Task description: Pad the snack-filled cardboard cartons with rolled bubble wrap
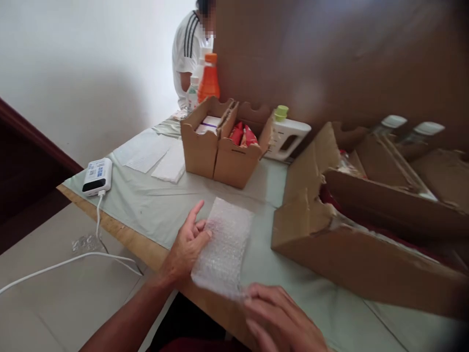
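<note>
A clear bubble wrap bag (227, 244) lies at the near edge of the cloth-covered table, tilted slightly to the right. My left hand (188, 244) grips its left edge with the thumb on top, the index finger stretched out away from it. At the bag's lower right corner, my right hand (278, 313) pinches the near edge between its fingers; it is a little blurred. Whether anything lies inside the bag I cannot make out.
More bubble wrap bags (170, 161) lie farther back on the table. Two small cardboard boxes (200, 151) hold packets. A large cardboard box (304, 234) stands at right. A white power bank (98, 176) with a cable sits at the left edge. Beyond are an orange bottle (209, 80) and a person (186, 49).
</note>
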Motion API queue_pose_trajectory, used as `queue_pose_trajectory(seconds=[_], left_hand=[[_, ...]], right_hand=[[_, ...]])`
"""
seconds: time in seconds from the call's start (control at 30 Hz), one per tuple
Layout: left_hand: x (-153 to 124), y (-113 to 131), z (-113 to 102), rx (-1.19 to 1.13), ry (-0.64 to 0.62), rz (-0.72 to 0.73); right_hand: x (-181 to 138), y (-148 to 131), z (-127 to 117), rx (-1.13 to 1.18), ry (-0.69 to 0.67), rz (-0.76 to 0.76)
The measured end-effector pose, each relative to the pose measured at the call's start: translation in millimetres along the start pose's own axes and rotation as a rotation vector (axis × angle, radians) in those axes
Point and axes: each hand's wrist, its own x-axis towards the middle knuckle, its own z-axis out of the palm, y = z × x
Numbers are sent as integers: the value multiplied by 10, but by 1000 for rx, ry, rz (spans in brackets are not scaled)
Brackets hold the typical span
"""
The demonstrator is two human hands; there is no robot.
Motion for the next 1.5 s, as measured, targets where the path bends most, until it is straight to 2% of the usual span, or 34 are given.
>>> queue_pose_trajectory(seconds=[0.1,0.17,0.23,0.3,0.4,0.5,0.6,0.7,0.8,0.87,0.97,1.07,1.17,1.27,1.33,1.5], left_hand=[[-47,-16,-26,222,77,207],[-146,-27,-119,353,17,284],[-264,-49,-193,492,-94,262],[-347,-91,-200,642,-140,217],[-343,-180,-120,814,-104,273],[-255,-259,-70,961,-87,391],[-194,-313,-96,1096,-98,445],[-172,-345,-124,1195,-100,472],[-191,-326,-131,1212,-92,510],[-250,-267,-155,1147,-110,545],[-395,-146,-232,1032,-259,574],[-487,-81,-283,964,-368,565],[-444,-115,-249,986,-287,524],[-323,-188,-175,1056,-195,496],[-243,-230,-137,1100,-160,517],[-159,-270,-107,1148,-136,588]], right_hand=[[-92,107,80,35,93,143],[-93,194,149,108,111,250],[-62,267,210,177,101,337],[-25,321,261,209,86,382],[-13,377,320,133,65,359],[-85,389,344,-86,77,277],[-180,322,341,-270,129,207],[-210,215,375,-306,67,152],[-179,163,468,-340,-17,105],[-154,162,523,-360,12,93],[-140,162,544,-274,90,128],[-152,162,515,-149,68,211],[-173,187,477,-164,77,259],[-192,204,435,-318,176,214],[-194,192,421,-388,197,170],[-118,193,512,-424,18,130]])
